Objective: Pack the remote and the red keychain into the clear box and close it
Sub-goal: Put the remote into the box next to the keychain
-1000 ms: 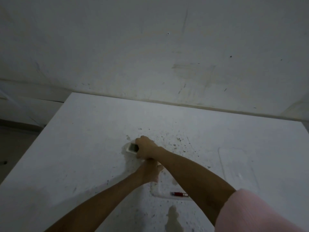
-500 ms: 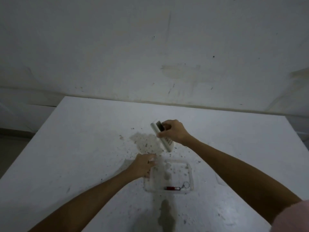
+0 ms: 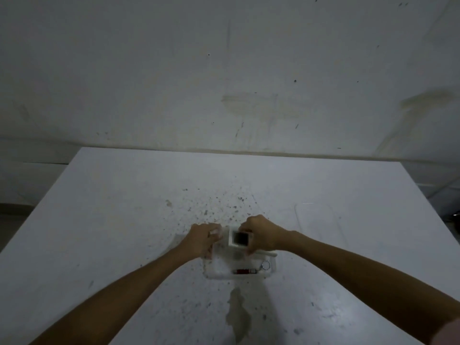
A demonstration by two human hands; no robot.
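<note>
The clear box (image 3: 211,273) sits on the white table in front of me, without its lid. A red keychain (image 3: 245,271) with a metal ring lies inside it along the near wall. My right hand (image 3: 261,234) holds the white remote (image 3: 239,239), whose dark screen faces up, over the far part of the box. Whether the remote touches the box floor is hard to tell. My left hand (image 3: 201,239) grips the box's far left corner.
The clear lid (image 3: 319,226) lies flat on the table (image 3: 99,220) to the right of the box, faint against the surface. Dark specks and a stain mark the table. A wall rises behind the far edge.
My right hand lifted the remote from the table at the left and carried it over and down to the box. My left hand stayed at the box's corner.
</note>
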